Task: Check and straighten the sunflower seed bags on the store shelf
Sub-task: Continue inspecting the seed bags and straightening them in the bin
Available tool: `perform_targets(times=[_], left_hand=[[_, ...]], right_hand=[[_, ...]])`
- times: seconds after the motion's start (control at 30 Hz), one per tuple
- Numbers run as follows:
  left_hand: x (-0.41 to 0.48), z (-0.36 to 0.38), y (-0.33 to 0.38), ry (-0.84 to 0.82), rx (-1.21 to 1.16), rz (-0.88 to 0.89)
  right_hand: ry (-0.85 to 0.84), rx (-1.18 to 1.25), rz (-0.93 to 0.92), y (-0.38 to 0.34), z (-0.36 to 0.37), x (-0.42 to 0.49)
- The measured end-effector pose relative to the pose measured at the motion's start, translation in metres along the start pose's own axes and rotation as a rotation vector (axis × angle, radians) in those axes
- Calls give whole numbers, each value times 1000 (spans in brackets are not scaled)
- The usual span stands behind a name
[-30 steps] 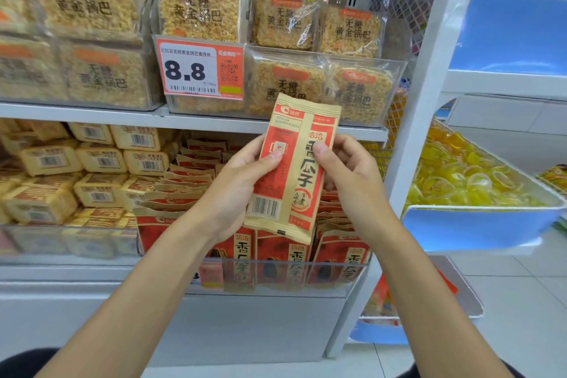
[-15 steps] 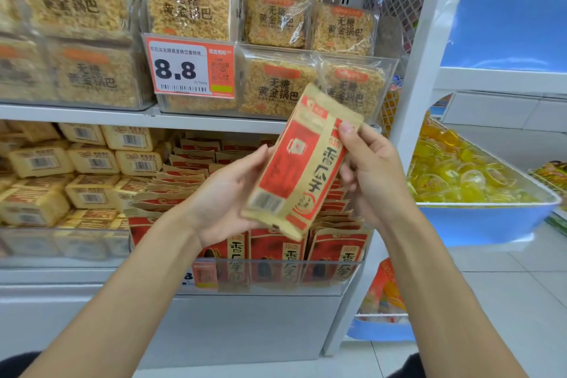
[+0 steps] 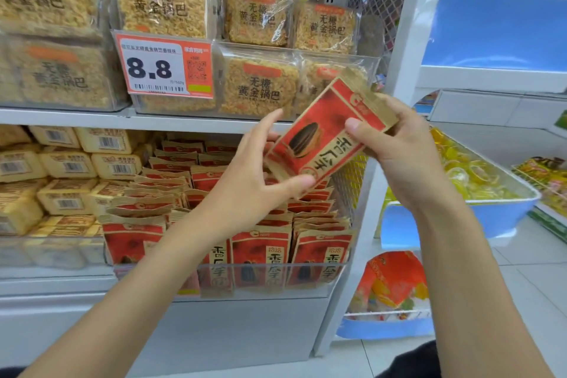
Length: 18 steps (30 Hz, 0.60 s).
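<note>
A red-and-tan paper sunflower seed bag (image 3: 325, 135) is held up in front of the white metal shelf (image 3: 92, 118), tilted, top end up to the right, seed picture facing near. The right hand (image 3: 402, 159) pinches the top end — thumb on the front, fingers curled behind. The left hand (image 3: 251, 178) grips the lower end, thumb under its corner, fingers spread along the left edge. Below, rows of matching bags (image 3: 260, 247) stand upright behind a clear plastic front guard (image 3: 270, 291).
</note>
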<state>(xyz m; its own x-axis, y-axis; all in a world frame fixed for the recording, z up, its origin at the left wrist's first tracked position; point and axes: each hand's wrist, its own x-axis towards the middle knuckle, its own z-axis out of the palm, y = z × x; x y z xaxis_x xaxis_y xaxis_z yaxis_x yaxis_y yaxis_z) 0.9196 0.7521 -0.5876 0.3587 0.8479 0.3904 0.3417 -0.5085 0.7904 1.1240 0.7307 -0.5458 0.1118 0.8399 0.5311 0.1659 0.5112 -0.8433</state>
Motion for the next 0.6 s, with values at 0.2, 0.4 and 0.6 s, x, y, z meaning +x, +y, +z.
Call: perform_targets(times=[0.2, 0.4, 0.6], left_hand=[[15, -7, -15, -110, 300, -152], [15, -3, -25, -263, 365, -197], [14, -4, -23, -233, 326, -226]], right_hand=[[-34, 15, 0, 14, -31, 7], [-134, -62, 73, 30, -32, 10], [-232, -51, 121, 36, -31, 13]])
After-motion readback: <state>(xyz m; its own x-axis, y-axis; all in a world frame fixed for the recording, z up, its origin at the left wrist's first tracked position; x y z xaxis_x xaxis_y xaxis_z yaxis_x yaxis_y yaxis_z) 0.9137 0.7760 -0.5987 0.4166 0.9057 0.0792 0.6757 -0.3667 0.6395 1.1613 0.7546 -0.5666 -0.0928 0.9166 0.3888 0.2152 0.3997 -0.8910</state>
